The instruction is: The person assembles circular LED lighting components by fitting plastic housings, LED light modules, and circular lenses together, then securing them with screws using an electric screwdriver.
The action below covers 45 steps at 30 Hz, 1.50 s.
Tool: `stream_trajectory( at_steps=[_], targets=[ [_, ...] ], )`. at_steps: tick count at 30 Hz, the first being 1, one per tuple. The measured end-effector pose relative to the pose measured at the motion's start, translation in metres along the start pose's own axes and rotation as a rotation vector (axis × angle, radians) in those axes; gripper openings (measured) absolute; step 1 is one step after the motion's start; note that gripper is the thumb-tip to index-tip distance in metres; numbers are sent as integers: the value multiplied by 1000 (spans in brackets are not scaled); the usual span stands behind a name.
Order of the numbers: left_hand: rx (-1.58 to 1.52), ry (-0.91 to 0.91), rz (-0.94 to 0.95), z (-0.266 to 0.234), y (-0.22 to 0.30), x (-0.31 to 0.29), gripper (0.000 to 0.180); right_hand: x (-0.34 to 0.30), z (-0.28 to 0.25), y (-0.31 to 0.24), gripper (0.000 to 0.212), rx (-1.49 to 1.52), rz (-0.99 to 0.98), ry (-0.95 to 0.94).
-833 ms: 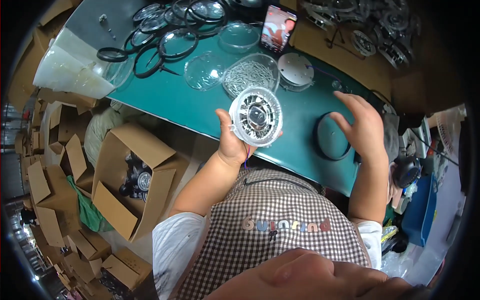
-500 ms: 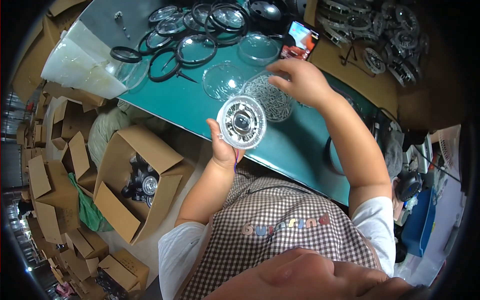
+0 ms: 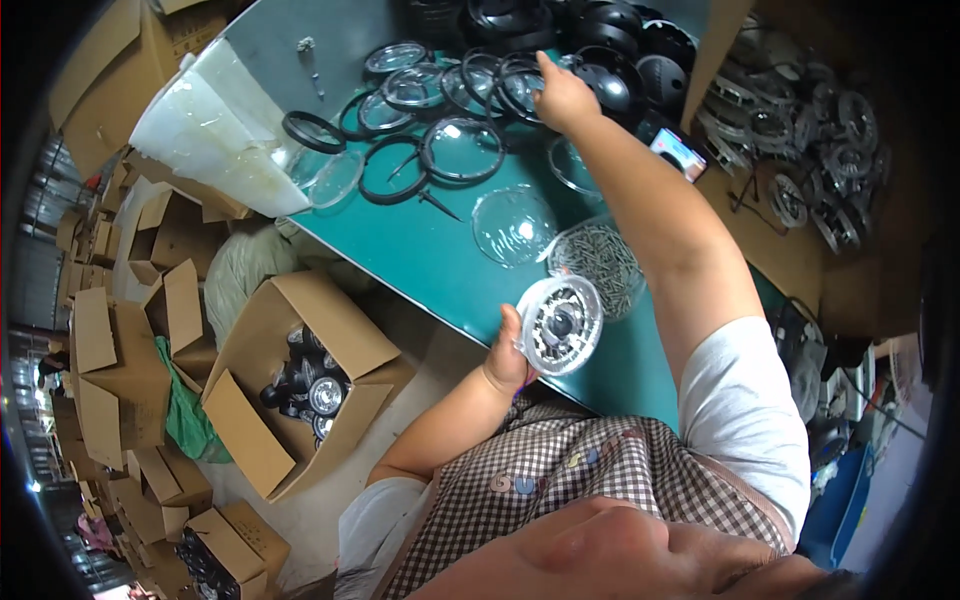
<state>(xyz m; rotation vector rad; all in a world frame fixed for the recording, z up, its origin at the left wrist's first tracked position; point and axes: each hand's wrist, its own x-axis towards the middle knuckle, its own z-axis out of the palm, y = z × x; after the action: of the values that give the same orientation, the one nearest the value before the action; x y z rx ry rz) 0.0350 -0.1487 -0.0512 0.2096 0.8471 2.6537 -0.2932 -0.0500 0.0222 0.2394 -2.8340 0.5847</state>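
In my left hand (image 3: 508,352) I hold a round lamp insert (image 3: 562,326) with a clear rim and silvery reflector, tilted face up above the table's near edge; thumb at its side, other fingers mostly hidden beneath. My right hand (image 3: 568,98) reaches to the far side, index finger stretched out and thumb apart, with nothing visible in it. Nearest to it is a black ring with a clear lens (image 3: 520,92); whether they touch I cannot tell. Below my right forearm sits a clear dish of screws (image 3: 597,262), and beside that a clear dome lens (image 3: 512,230).
More black rings and lenses (image 3: 462,150) overlap on the green table (image 3: 400,255). Black round housings (image 3: 608,82) pile behind. A phone (image 3: 678,154) stands right of my forearm, near clear lamp parts (image 3: 790,120). An open carton (image 3: 240,425) holds lamps at left.
My right hand has moved from above the screw dish to the rings at the far side. The view has shifted; my left hand still holds the lamp insert, now tilted differently.
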Motion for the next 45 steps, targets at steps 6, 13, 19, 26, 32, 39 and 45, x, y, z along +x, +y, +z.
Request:
stream_trajectory(
  at_steps=[6,13,19,26,32,39,45],
  targets=[
    [-19,-48,-58,0,3,1,110,7,-33,4,36,-89,-162,-30],
    [-73,-86,-138,-2,6,-1,113,-2,-113,6,37,-402,-105,-645],
    [-68,-90,-123,1,7,1,113,-16,-94,-25,47,-441,-221,-250],
    [-120,-138,-70,-7,3,-1,107,-4,-7,-26,40,-250,-91,-325],
    [-147,-209,-75,-12,-7,-5,85,-7,-7,1,34,-285,-34,-158],
    [-89,-195,57,-6,-14,-7,81,7,-23,46,40,219,-321,280],
    [-91,-149,147,-1,-22,0,75,-71,-87,17,31,175,-507,371]
  ],
)
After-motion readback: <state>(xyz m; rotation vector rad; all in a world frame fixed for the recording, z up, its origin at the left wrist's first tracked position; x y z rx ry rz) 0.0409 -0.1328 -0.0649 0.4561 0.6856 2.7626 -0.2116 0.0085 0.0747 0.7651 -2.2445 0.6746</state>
